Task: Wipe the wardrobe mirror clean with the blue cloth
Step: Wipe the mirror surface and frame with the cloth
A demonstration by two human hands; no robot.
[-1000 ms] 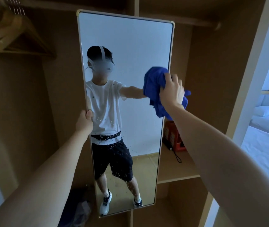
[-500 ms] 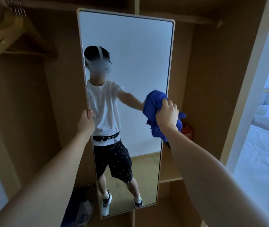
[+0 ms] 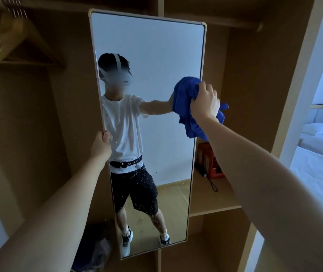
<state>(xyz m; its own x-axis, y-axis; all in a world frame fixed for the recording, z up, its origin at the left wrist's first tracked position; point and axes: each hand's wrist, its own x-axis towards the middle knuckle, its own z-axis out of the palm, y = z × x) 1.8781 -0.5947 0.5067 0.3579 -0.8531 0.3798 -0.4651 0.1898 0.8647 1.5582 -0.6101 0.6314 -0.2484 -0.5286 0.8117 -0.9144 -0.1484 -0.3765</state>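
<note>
right hand (image 3: pixel 204 103) grips blue cloth (image 3: pixel 186 107) at right edge of mirror (image 3: pixel 152 55) | left hand (image 3: pixel 101 145) holds left frame, centre-left

Right hand (image 3: pixel 204 102) presses bunched blue cloth (image 3: pixel 188 107) on mirror (image 3: pixel 152 55) right edge; left hand (image 3: pixel 100 145) grips left frame.

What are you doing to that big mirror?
A person is cleaning the tall mirror inside a wooden wardrobe. The left hand grips the mirror's left edge to steady it. The right hand holds a bunched blue cloth against the glass near the right edge, about halfway up. Small droplets speckle the lower half, so that part looks not yet wiped.
</note>
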